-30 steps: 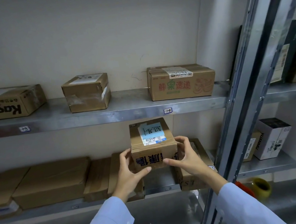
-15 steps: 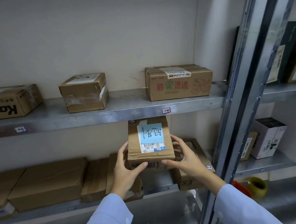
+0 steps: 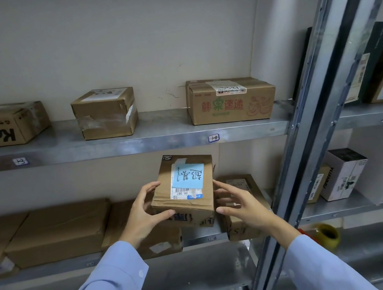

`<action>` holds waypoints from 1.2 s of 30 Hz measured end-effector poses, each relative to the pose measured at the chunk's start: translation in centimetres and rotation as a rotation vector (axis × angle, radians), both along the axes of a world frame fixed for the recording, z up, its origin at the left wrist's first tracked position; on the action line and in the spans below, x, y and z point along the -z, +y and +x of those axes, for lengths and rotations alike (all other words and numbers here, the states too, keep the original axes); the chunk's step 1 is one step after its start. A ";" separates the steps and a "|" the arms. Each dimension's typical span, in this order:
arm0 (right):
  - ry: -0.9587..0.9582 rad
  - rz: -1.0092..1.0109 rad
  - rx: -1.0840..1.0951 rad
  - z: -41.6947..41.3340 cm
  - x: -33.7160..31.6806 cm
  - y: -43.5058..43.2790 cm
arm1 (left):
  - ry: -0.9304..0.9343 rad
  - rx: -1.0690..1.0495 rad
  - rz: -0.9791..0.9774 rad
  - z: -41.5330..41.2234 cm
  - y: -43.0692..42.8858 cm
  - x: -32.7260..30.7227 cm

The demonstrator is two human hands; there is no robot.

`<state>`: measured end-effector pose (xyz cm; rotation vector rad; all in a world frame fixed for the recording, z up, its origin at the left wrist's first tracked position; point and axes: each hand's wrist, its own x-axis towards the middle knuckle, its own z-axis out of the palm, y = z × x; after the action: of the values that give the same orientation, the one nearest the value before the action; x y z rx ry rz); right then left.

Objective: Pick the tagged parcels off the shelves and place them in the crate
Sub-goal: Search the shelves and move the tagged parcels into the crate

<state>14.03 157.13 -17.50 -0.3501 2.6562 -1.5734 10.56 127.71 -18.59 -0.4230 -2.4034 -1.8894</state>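
**Tagged parcel held up between the two shelves**

A grey metal rack fills the wall, and a slanted upright post splits it into a wide left bay and a narrower right one. In the left bay the upper shelf carries three brown cartons set well apart: a long carton printed in black at the far left, a taped cube-like carton in the middle, and a carton with red and green print near the post. On the lower shelf, flat cartons lie side by side at the left. In the right bay, a white and black box stands on its own shelf.

The tagged parcel, a small brown box, is off the shelves and held in the air in front of the lower shelf, just under the upper shelf's edge. It is tilted so its top face looks out into the room. The person's arms reach up in pale blue sleeves. The left hand grips the parcel's left side, with its thumb laid across the lower front edge. The right hand is loose and spread, its nearly straight fingers lying against the parcel's right side.

A blue tag with handwriting is stuck over a white barcode label on top of the parcel. A yellow tape roll sits low, just right of the post
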 end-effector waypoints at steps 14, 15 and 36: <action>0.044 0.015 0.023 -0.4 0.9 -0.6 | -0.045 0.140 -0.075 0.5 -0.4 0.4; 0.033 0.003 0.028 -0.4 1.1 -0.6 | -0.047 0.141 -0.072 0.6 -0.4 0.4; 0.120 -0.113 0.337 -0.1 1.1 1.7 | -0.080 -0.094 0.169 0.1 1.9 2.6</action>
<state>13.97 158.80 -18.62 0.0047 2.8422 -1.8525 10.70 129.62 -21.16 -0.2239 -2.2417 -2.0834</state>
